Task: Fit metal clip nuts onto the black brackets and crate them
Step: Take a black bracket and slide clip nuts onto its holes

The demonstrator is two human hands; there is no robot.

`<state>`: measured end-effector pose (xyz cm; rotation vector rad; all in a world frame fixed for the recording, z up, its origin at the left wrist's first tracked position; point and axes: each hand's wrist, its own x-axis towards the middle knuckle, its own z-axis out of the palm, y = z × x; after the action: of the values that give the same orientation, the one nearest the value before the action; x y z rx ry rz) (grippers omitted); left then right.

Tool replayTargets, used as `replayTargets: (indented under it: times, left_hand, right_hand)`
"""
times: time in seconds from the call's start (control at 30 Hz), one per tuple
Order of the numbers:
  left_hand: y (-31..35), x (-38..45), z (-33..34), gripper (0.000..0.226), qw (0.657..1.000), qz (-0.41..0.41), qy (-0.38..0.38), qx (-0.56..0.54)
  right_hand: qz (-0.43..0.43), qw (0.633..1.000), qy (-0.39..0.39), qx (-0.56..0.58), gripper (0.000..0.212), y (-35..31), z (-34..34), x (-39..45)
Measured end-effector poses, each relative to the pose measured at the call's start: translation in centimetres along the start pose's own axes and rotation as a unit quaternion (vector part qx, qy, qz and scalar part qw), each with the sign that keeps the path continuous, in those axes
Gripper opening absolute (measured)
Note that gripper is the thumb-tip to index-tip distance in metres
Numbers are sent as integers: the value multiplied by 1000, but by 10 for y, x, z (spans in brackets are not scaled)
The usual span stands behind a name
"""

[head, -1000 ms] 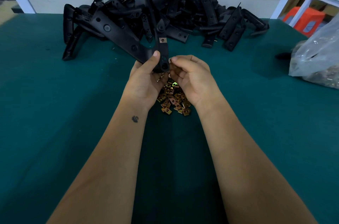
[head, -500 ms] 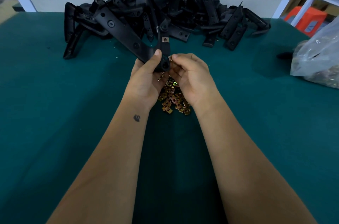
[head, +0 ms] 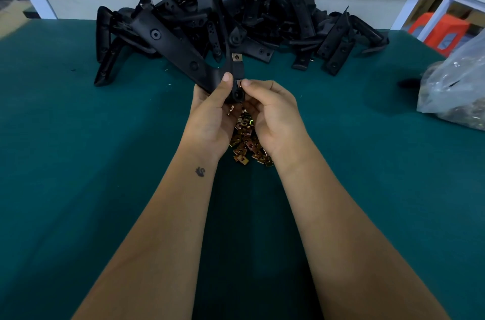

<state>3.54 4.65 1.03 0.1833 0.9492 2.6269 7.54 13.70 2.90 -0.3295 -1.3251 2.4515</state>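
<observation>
My left hand (head: 211,112) grips a long black bracket (head: 181,51) by its near end, thumb on top; the bracket slants up to the left. One metal clip nut (head: 237,57) sits on the bracket's upright tab. My right hand (head: 270,112) pinches a second clip nut (head: 239,82) against the bracket's edge just beside my left thumb. A small heap of brass-coloured clip nuts (head: 246,142) lies on the green table directly under both hands.
A big pile of black brackets (head: 262,13) fills the back of the green table (head: 78,162) against the wall. A clear plastic bag (head: 456,89) of parts lies at the right edge. An orange stool (head: 438,31) stands beyond the table.
Both hands and the bracket have risen slightly. My right thumb and finger have moved up to the bracket's edge with a clip nut.
</observation>
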Motion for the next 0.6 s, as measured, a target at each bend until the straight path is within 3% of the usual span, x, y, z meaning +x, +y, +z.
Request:
replayTargets:
  times: [0.37,0.5,0.6]
  left_hand:
    - [-3,1,-2,20,1000,19,-15,-4]
    - [1,1,-3,20,1000,14,-20,-19]
    - [5,1,-6,16,1000,2,-22,-2]
  right_hand:
    - [-40,996,45,-70,19,2,7,-3]
    - [-34,992,13,-123,7,-1,9,-2]
    - [-16,983,-9,-182,15,-4,6,-1]
